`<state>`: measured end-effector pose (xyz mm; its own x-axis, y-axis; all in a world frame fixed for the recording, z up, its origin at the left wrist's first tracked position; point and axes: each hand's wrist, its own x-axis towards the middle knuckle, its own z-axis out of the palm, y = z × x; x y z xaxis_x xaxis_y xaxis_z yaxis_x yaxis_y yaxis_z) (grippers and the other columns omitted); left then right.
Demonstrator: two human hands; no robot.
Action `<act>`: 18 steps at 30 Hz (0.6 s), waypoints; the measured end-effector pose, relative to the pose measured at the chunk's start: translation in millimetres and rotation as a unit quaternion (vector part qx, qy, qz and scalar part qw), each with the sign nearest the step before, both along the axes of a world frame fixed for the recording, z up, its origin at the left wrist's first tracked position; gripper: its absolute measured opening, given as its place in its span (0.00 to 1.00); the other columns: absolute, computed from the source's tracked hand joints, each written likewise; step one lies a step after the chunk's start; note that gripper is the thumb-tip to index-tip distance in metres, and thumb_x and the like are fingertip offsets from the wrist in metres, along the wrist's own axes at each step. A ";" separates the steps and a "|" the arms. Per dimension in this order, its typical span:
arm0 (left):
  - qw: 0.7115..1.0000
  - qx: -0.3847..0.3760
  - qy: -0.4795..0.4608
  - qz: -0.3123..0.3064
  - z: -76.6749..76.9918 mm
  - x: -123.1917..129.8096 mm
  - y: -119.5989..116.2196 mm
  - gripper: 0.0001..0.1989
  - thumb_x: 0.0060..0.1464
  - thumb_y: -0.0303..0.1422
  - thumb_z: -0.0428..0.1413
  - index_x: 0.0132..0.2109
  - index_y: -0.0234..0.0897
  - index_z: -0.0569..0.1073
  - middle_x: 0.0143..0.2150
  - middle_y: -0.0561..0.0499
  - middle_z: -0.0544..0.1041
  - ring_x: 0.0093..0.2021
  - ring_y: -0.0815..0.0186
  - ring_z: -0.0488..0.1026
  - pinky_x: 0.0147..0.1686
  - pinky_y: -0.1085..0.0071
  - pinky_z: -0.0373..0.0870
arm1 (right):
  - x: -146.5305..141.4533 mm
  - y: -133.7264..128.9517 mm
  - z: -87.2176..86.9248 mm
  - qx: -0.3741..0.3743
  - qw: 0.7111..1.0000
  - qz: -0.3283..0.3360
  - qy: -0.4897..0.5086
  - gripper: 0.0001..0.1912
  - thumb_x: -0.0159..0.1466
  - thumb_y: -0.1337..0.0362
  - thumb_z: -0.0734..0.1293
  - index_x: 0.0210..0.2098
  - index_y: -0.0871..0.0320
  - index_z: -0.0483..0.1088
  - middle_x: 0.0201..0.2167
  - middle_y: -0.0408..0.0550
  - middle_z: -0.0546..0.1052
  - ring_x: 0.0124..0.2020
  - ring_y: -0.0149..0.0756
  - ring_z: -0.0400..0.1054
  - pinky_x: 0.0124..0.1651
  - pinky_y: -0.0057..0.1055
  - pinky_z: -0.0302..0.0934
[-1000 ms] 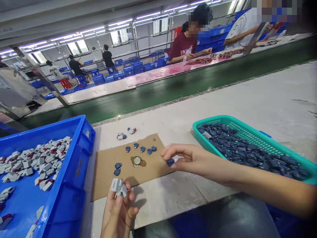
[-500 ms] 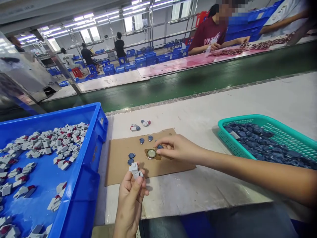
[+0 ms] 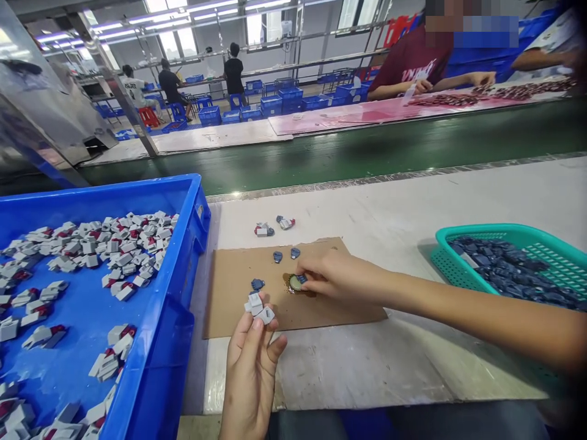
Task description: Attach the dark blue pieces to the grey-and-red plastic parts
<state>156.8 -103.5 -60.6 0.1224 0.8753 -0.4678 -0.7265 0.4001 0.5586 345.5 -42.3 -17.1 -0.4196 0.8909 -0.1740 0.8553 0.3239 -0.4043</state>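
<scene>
My left hand [image 3: 257, 354] holds a light grey plastic piece [image 3: 260, 308] between thumb and fingers, just over the near edge of a cardboard sheet [image 3: 238, 318]. My right hand [image 3: 321, 273] pinches a small dark blue piece [image 3: 301, 278] at a round metal cap [image 3: 294, 283], which sits in a brown wet patch on the cardboard. More dark blue pieces lie on the sheet, two behind the cap [image 3: 277, 257] and at least one to its left [image 3: 257, 285]. Two grey, red and blue pieces [image 3: 275, 226] rest on the table beyond the cardboard.
At the left stands a blue bin [image 3: 160, 330] with many grey and red pieces. A green basket [image 3: 472, 231] of dark blue pieces stands at the right. Behind the table runs a green conveyor [image 3: 321, 153]; a person in a dark red shirt [image 3: 413, 64] works across it.
My right hand has brought the small blue piece from beside the cap onto it. My left hand still holds the grey piece. The camera view has shifted, moving the table items rightward.
</scene>
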 end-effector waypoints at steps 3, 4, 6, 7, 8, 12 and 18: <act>1.000 0.003 0.009 -0.002 0.4 0.5 -0.2 0.13 0.49 0.23 0.55 0.44 0.37 0.73 0.42 0.47 0.73 0.33 0.73 0.71 0.29 0.78 0.74 | -2.4 4.5 2.1 0.008 1.000 0.013 -0.005 0.04 0.59 0.67 0.60 0.29 0.60 0.65 0.24 0.43 0.69 0.24 0.28 0.59 0.25 0.24 0.45; 1.000 0.002 0.013 -0.002 0.6 0.8 -0.2 0.14 0.49 0.24 0.55 0.44 0.37 0.72 0.41 0.47 0.73 0.33 0.72 0.71 0.30 0.78 0.74 | -2.5 5.9 2.9 0.009 1.000 0.017 -0.006 0.04 0.58 0.67 0.61 0.29 0.60 0.65 0.23 0.43 0.69 0.24 0.28 0.59 0.25 0.24 0.45; 1.000 0.002 0.020 -0.001 0.8 1.3 -0.2 0.14 0.48 0.25 0.56 0.45 0.38 0.72 0.40 0.47 0.73 0.33 0.72 0.72 0.30 0.78 0.74 | -1.7 8.2 4.5 0.014 0.999 0.031 -0.006 0.03 0.57 0.67 0.62 0.29 0.60 0.65 0.23 0.42 0.68 0.25 0.28 0.59 0.26 0.24 0.46; 1.000 0.003 0.022 -0.001 0.8 1.3 -0.2 0.14 0.48 0.25 0.57 0.44 0.38 0.72 0.39 0.48 0.74 0.33 0.72 0.72 0.30 0.79 0.74 | -0.7 9.3 5.1 0.018 0.999 0.037 -0.003 0.02 0.57 0.67 0.63 0.29 0.60 0.65 0.23 0.42 0.68 0.25 0.28 0.59 0.27 0.23 0.47; 1.000 0.005 0.023 -0.003 0.7 1.1 -0.3 0.14 0.48 0.25 0.57 0.44 0.38 0.73 0.39 0.48 0.74 0.33 0.72 0.72 0.30 0.79 0.74 | 0.5 10.1 5.6 0.021 0.999 0.041 0.001 0.02 0.56 0.67 0.63 0.29 0.60 0.66 0.24 0.41 0.69 0.26 0.28 0.59 0.28 0.23 0.47; 0.999 0.015 0.029 -0.012 -0.2 -0.4 -1.3 0.14 0.47 0.27 0.58 0.43 0.40 0.73 0.38 0.49 0.74 0.33 0.72 0.71 0.29 0.78 0.74 | 5.0 12.2 5.4 0.017 0.999 0.034 0.022 0.03 0.56 0.66 0.64 0.30 0.59 0.67 0.25 0.40 0.70 0.26 0.27 0.61 0.30 0.23 0.49; 0.999 0.025 0.021 -0.010 -1.4 -0.1 -1.9 0.14 0.46 0.29 0.59 0.43 0.41 0.74 0.38 0.50 0.74 0.33 0.72 0.71 0.30 0.78 0.73 | -0.7 14.4 4.8 -0.021 0.999 0.029 0.025 0.04 0.56 0.66 0.63 0.31 0.59 0.67 0.24 0.41 0.70 0.26 0.27 0.61 0.28 0.23 0.49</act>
